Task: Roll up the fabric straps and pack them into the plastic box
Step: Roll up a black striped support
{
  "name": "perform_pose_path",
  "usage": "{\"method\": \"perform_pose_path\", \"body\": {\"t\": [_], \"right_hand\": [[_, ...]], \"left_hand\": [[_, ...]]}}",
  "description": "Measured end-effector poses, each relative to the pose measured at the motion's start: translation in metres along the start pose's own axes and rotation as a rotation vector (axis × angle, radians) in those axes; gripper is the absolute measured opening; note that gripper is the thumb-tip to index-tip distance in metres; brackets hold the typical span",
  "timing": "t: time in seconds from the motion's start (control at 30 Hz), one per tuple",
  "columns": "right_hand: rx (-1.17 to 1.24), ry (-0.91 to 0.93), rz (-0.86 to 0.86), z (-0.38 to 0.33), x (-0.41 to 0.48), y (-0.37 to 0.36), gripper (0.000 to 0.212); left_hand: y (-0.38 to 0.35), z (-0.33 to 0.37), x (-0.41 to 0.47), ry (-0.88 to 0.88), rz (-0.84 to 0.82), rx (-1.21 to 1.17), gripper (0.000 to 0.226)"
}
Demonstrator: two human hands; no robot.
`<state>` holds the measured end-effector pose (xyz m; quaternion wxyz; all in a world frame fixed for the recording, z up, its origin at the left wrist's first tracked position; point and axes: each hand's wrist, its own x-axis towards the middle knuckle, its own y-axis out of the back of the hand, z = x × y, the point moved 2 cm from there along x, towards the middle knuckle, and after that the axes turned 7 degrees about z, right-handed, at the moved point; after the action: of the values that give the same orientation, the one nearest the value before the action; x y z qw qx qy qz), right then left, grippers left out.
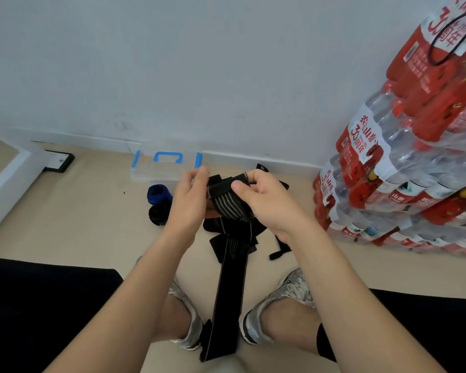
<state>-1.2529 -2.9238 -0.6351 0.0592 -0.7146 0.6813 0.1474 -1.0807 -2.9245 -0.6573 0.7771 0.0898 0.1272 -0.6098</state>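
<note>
Strap: a black woven elastic strap (228,204) with thin grey lengthwise stripes. Its upper end is wound into a thick roll held up between the two hands, and the flat tail hangs down to the floor (92,211) between the grey shoes (285,297).
Right hand: the right hand (267,203) grips the roll, fingers (254,176) curled over its top and thumb pressed on its front.
Left hand: the left hand (190,203) lies against the roll's left end, fingers nearly straight, thumb hidden.
Box: a clear plastic box (145,175) with a blue handle and blue clips, on the floor by the wall, just beyond the hands.
Finished rolls: a blue roll (158,194) and a black roll (156,215), touching, left of the left hand.
Loose straps: a black pile of straps (277,246) under the hands.
Writing: the shrink-wrapped bottle packs (398,168) on the right carry red labels with "农夫山泉" and "30周年".
</note>
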Motion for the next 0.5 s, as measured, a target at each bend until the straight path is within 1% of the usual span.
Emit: {"method": "perform_pose_path", "body": {"t": [0.07,0.13,0.2,0.3,0.33,0.43,0.47,0.5], "right_hand": [[0.065,0.053,0.047,-0.004,-0.002,-0.004,0.009],[0.103,0.101,0.062,-0.01,-0.005,-0.003,0.01],[0.073,0.142,0.062,-0.016,-0.007,0.002,0.012],[0.056,0.194,0.119,-0.026,-0.011,0.012,0.004],[0.048,0.214,0.157,-0.029,-0.013,0.014,0.007],[-0.061,0.315,0.308,-0.037,-0.014,0.02,0.029],[-0.094,0.37,0.324,-0.039,-0.014,0.021,0.028],[-0.144,0.431,0.33,-0.04,-0.014,0.022,0.022]], "left_hand": [[-0.001,0.021,-0.007,-0.142,-0.093,0.031,0.021],[0.003,0.033,-0.01,-0.27,-0.129,0.104,0.016],[0.007,0.042,-0.011,-0.341,-0.181,0.197,0.021],[0.011,0.052,-0.013,-0.42,-0.314,0.283,0.028],[0.012,0.056,-0.013,-0.462,-0.322,0.312,0.026],[0.012,0.063,-0.016,-0.57,-0.275,0.4,0.022],[0.012,0.063,-0.016,-0.598,-0.263,0.44,0.018],[0.013,0.062,-0.016,-0.62,-0.249,0.477,0.015]]}}
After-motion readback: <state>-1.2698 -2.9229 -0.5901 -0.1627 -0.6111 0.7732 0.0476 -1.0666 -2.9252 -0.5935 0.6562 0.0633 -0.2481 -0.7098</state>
